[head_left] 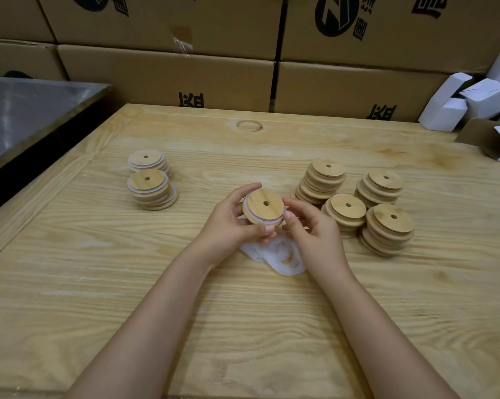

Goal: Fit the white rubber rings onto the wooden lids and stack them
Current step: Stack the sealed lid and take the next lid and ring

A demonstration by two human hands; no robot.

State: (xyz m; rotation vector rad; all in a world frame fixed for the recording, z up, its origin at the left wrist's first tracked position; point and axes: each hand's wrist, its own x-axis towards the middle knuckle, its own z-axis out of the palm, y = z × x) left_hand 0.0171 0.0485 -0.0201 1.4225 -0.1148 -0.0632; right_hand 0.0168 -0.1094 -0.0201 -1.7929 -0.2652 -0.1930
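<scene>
Ringed lid stacks (pixel 149 182) sat left. The left hand (pixel 231 226) curled round a wooden lid (pixel 264 205) above the surface (pixel 99 269); the right hand (pixel 312 231) pinched its right rim, over loose white rings (pixel 289 269). Bare lid stacks (pixel 390 218) stood right.

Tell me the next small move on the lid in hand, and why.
Probably slide the right hand along the lower rim to seat the white ring. The left hand grips the lid, the right pinches the ring at the right rim, and the ring shows as an uneven white band below, seemingly not fully seated.
</scene>
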